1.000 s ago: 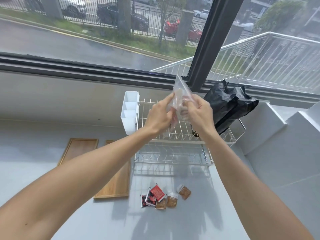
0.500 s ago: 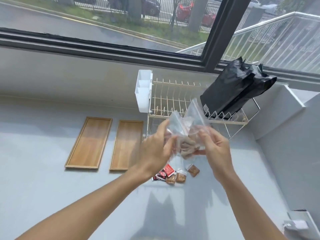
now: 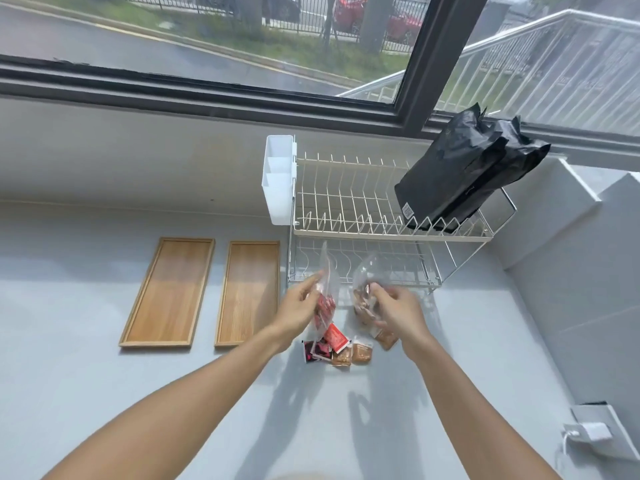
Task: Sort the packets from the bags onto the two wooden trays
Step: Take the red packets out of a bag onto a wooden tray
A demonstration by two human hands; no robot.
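My left hand (image 3: pixel 300 310) pinches a clear plastic bag (image 3: pixel 325 299) with red packets inside, held low over the counter. My right hand (image 3: pixel 394 310) grips a second clear bag (image 3: pixel 363 289) holding brown packets. Just below both hands lies a small pile of loose packets (image 3: pixel 341 348), red and brown, on the grey counter. Two bare wooden trays lie side by side to the left: the left tray (image 3: pixel 169 291) and the right tray (image 3: pixel 250 291).
A white wire dish rack (image 3: pixel 356 216) stands behind the hands, with a white plastic caddy (image 3: pixel 278 178) on its left end and black bags (image 3: pixel 460 174) leaning on its right end. A white charger (image 3: pixel 592 432) sits at the lower right. A window runs along the back.
The two bags, held together in front of the rack before, are now apart, one in each hand. Both hands have come down to just above the pile of packets.
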